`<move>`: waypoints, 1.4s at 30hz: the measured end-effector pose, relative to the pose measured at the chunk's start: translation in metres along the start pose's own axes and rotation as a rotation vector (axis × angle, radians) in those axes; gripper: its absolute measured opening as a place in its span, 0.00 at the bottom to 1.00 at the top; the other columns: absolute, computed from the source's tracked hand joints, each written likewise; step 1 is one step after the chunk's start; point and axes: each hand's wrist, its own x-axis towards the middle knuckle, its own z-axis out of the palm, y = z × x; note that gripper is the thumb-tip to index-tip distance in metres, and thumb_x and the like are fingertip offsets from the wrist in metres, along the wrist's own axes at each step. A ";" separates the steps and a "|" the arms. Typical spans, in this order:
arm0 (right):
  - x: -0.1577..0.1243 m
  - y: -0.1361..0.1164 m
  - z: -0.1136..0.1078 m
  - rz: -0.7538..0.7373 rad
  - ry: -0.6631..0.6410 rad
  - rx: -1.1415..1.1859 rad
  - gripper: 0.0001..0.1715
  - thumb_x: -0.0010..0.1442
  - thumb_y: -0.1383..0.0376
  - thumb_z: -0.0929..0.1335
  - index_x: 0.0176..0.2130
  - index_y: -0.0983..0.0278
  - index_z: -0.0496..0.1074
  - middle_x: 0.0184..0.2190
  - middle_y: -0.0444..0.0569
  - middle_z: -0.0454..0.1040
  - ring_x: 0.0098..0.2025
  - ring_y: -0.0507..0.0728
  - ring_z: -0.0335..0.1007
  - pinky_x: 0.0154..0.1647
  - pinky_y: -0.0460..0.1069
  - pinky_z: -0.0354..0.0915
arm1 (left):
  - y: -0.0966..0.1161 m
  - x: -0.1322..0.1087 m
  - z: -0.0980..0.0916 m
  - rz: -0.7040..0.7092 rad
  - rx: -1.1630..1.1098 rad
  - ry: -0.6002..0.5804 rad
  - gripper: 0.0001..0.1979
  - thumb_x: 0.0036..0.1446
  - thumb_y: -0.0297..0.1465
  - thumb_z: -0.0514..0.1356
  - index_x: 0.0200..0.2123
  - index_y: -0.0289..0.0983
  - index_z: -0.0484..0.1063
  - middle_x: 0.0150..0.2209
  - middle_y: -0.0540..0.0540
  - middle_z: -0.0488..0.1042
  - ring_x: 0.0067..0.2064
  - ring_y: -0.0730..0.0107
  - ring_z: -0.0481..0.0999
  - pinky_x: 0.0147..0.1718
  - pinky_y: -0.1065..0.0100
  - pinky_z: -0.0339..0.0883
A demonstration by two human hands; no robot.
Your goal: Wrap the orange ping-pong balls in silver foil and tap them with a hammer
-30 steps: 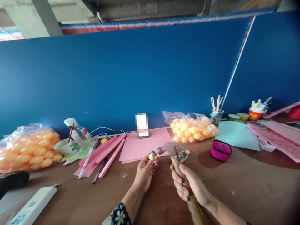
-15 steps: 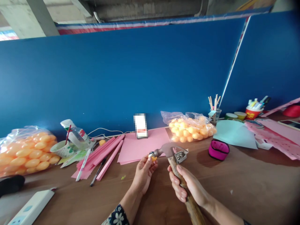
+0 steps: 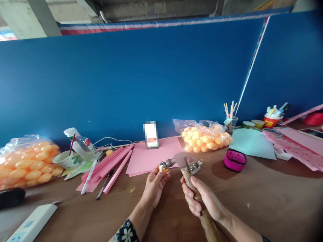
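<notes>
Between the fingertips of my left hand (image 3: 154, 185) is a small orange ball (image 3: 166, 170) with a shiny silver piece (image 3: 163, 165) on it. My right hand (image 3: 205, 196) is wrapped round the wooden handle of a claw hammer (image 3: 180, 159). The hammer's striking face points left and meets, or nearly meets, the silver piece; I cannot tell whether they touch. Partly behind the hammer's claw lies a small open box of shiny metal pieces (image 3: 195, 167). The left fingers hide part of the ball.
Bags of orange balls stand left (image 3: 32, 164) and centre right (image 3: 205, 137). Pink sheets (image 3: 148, 158), pink strips (image 3: 114, 168) and a bottle (image 3: 84, 146) lie at the back left. A magenta band (image 3: 235, 161) sits right. A blue partition (image 3: 151, 77) rises behind the table.
The view has shifted very slightly. Both hands, the ball and the hammer keep nearly the same places, with the hammer head barely lower.
</notes>
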 end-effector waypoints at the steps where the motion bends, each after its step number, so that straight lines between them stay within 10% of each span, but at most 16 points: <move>1: 0.000 -0.001 0.000 -0.005 0.005 0.001 0.15 0.64 0.57 0.55 0.39 0.63 0.64 0.22 0.38 0.57 0.12 0.42 0.46 0.10 0.40 0.52 | 0.000 0.000 0.001 0.008 0.007 0.005 0.13 0.50 0.30 0.61 0.41 0.34 0.71 0.38 0.44 0.72 0.38 0.71 0.72 0.40 0.70 0.67; 32: -0.002 0.000 0.003 0.034 0.010 0.011 0.16 0.62 0.54 0.58 0.39 0.63 0.64 0.22 0.38 0.57 0.12 0.42 0.46 0.10 0.40 0.51 | 0.001 0.000 0.001 -0.011 -0.017 0.023 0.10 0.49 0.32 0.62 0.36 0.35 0.71 0.32 0.47 0.72 0.35 0.72 0.73 0.36 0.70 0.67; 42: -0.002 -0.005 0.002 -0.004 0.022 0.025 0.14 0.62 0.56 0.57 0.38 0.62 0.64 0.22 0.38 0.57 0.13 0.43 0.46 0.11 0.40 0.52 | 0.000 0.000 0.000 -0.015 -0.080 0.032 0.19 0.51 0.33 0.60 0.48 0.43 0.67 0.41 0.46 0.72 0.39 0.71 0.72 0.40 0.66 0.67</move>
